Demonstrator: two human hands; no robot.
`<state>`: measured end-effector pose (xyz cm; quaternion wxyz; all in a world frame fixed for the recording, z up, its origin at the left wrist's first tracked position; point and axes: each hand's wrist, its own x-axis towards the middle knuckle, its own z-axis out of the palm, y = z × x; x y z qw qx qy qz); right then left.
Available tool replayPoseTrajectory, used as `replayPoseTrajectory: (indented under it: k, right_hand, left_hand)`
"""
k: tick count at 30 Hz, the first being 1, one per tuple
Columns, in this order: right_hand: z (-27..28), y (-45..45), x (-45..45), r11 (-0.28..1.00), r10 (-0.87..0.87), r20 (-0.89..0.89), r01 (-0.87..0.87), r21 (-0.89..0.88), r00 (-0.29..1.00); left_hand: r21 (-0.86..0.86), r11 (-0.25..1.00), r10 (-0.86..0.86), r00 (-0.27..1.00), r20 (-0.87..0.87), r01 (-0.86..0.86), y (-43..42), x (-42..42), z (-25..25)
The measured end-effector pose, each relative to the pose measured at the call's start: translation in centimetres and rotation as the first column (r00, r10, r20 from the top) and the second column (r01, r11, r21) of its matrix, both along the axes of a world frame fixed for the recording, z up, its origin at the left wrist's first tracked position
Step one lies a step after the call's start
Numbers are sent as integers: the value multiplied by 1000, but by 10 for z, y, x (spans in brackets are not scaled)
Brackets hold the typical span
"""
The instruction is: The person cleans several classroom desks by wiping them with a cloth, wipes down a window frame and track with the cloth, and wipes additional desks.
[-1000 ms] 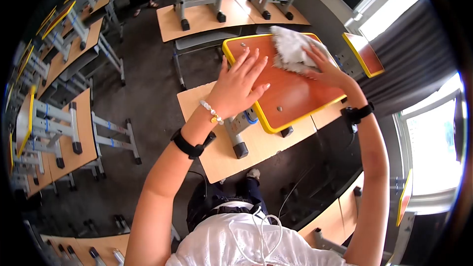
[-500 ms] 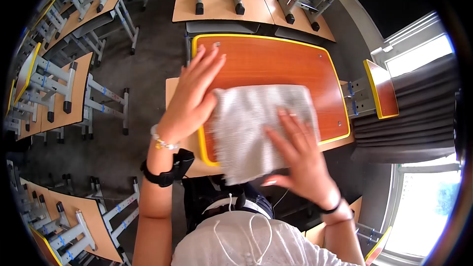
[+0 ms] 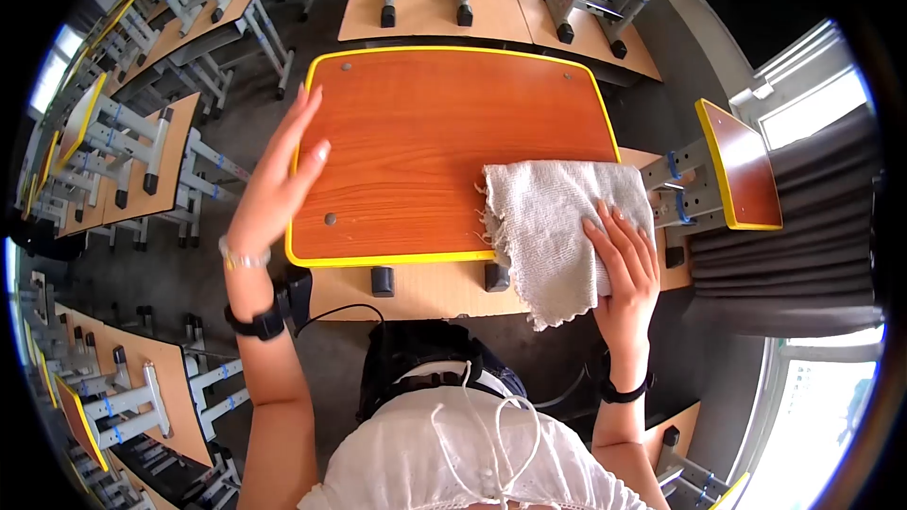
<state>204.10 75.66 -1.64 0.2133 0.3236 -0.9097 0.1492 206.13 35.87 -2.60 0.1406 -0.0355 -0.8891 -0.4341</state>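
A reddish-brown wooden seat board with a yellow rim lies face up in front of me, rivets showing near its corners. Over its right front corner drapes a pale grey, frayed cleaning cloth, its lower part hanging past the front edge. My right hand presses on the cloth's right side with fingers close together; the thumb is hidden. At the board's left edge is my left hand, fingers stretched and thumb apart, holding nothing. Whether it touches the rim I cannot tell.
Under the board is a light wood desk, with black feet resting on it. More desks carry raised chairs ahead and left. Another yellow-rimmed seat juts out at right, before a dark curtain and windows.
My right hand and the cloth have moved right, to the board's front right corner. My left hand has moved left and down to the left edge. The board appears further left in view.
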Motion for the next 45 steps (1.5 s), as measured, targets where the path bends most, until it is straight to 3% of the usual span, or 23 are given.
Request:
replayPoseTrajectory:
  k: [3, 4, 6, 8, 9, 10, 14, 16, 18, 22, 26, 30, 32, 37, 45]
  right_hand:
    - [2, -17, 4, 999, 18, 30, -18, -31, 999]
    - [2, -28, 5, 999, 28, 45, -27, -34, 999]
    - [1, -65, 9, 992, 120, 32, -118, -39, 992]
    - [-2, -110, 16, 966, 252, 26, -250, -64, 967]
    - [-8, -134, 21, 953, 301, -10, -301, -40, 954]
    - [-9, -153, 26, 944, 329, -11, -330, -32, 944]
    - [-15, -185, 27, 880, 460, -139, -471, -55, 877]
    - [-10, -170, 27, 864, 492, -64, -496, -86, 868]
    - [-3, -142, 25, 858, 510, 39, -504, -105, 859]
    - [8, -61, 12, 953, 304, 182, -302, -41, 935]
    - [22, 7, 4, 998, 60, 195, -61, -4, 979]
    - [25, 21, 8, 998, -43, 228, 54, -42, 973]
    - [33, 14, 10, 999, -52, 226, 48, 21, 973]
    - [49, -30, 10, 990, 103, 242, -123, 69, 965]
    - [39, -142, 3, 894, 433, 235, -448, 10, 870]
  left_hand:
    - [-366, 929, 62, 998, 28, -48, 51, 51, 48]
    - [-299, 954, -13, 1000, -4, 11, 66, 65, 54]
    - [-325, 939, -129, 991, -26, 114, 96, 82, 55]
    - [-326, 936, -100, 988, 115, 133, 112, 91, 44]
    - [-361, 932, 0, 996, 91, 33, 109, 94, 32]
    - [-535, 835, 197, 977, 76, -127, 106, 99, 30]
    - [-613, 682, 477, 878, -43, -400, 85, 126, 17]
    - [-552, 726, 464, 884, -46, -410, 89, 123, 13]
    - [-548, 754, 338, 930, -147, -361, 102, 111, 15]
    - [-424, 895, 70, 984, -166, -135, 157, 58, 14]
    - [-393, 919, -147, 934, -326, 7, 223, 3, -1]
    - [-444, 895, -237, 889, -392, 44, 243, -18, -2]
    - [-466, 884, -258, 876, -407, 44, 236, -11, -4]
    - [-329, 941, -189, 929, -319, 79, 184, 24, 3]
    - [-330, 938, 37, 974, -223, -111, 74, 72, 15]
